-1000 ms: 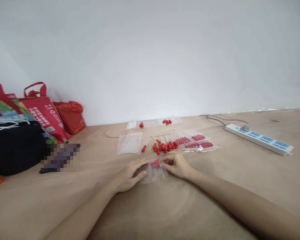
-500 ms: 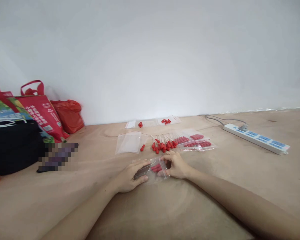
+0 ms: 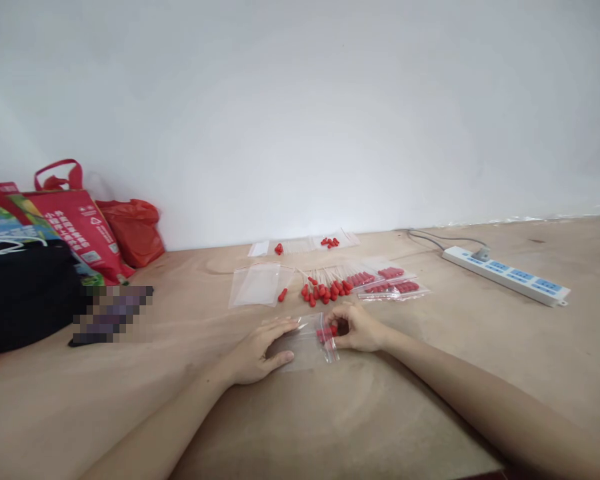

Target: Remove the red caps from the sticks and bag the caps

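A clear zip bag [image 3: 305, 357] lies flat on the table between my hands. My left hand [image 3: 260, 353] rests at its left side, fingers stretched out and thumb apart. At the bag's right end, my right hand [image 3: 353, 328] closes thumb and fingers around a few red bulbs [image 3: 326, 335] beside the zip strip; whether they are wholly inside the bag is hard to tell. Just beyond lies a cluster of red-bulbed droppers [image 3: 325, 291] with thin pale stems, and a single red bulb [image 3: 283, 295] sits left of it.
Flat clear bags [image 3: 255, 285] lie left of the cluster; filled bags [image 3: 393, 287] lie to its right. More bags with red bulbs [image 3: 330, 242] are near the wall. A power strip [image 3: 505, 275] is at right. Red carrier bags [image 3: 80, 227] and a black bag [image 3: 30, 293] stand left.
The red bulbs have shifted right, from inside the bag to its zip end, with my right hand's fingers now round them. My left hand has barely moved. The view has shifted slightly.
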A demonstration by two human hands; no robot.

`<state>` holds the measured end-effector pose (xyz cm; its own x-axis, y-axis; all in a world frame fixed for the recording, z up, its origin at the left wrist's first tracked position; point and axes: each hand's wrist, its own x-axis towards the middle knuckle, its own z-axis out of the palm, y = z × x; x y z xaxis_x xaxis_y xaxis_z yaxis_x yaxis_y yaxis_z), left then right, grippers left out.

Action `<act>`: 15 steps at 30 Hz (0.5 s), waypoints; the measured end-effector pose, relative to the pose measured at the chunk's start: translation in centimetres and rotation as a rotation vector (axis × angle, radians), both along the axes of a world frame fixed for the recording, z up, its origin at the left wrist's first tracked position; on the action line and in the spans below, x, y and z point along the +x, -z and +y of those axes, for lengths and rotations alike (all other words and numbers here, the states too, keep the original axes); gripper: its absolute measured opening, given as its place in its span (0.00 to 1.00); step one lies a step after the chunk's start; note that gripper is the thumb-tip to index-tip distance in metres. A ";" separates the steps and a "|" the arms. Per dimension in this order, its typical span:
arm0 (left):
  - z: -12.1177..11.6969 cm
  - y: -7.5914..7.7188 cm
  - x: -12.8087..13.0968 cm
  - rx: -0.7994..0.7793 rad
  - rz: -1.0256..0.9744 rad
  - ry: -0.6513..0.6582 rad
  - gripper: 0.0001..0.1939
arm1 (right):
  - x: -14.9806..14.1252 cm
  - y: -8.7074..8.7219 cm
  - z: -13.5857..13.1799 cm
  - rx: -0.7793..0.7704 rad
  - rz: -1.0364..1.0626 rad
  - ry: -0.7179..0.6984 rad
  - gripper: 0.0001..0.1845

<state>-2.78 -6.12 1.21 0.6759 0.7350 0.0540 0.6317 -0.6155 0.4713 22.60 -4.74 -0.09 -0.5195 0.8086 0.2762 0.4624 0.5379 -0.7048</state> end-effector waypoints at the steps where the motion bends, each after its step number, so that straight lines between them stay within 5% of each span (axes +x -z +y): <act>1: 0.0 0.0 0.0 0.001 -0.005 0.002 0.24 | 0.0 0.0 0.0 -0.020 -0.008 -0.017 0.11; 5: 0.0 -0.1 -0.1 0.002 -0.035 -0.004 0.24 | 0.7 0.0 0.4 -0.119 0.017 0.009 0.07; 10: -0.1 -0.2 -0.2 0.019 -0.009 -0.006 0.23 | 3.5 -0.6 1.7 -0.383 0.208 -0.025 0.17; 15: 0.0 -0.3 -0.1 0.115 -0.029 -0.037 0.17 | 6.6 -1.4 2.9 -0.401 0.334 0.055 0.18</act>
<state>-2.91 -6.16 1.55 0.6456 0.7471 0.1582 0.6422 -0.6432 0.4170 29.16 -1.85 1.29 -0.4101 0.9082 0.0832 0.1972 0.1774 -0.9642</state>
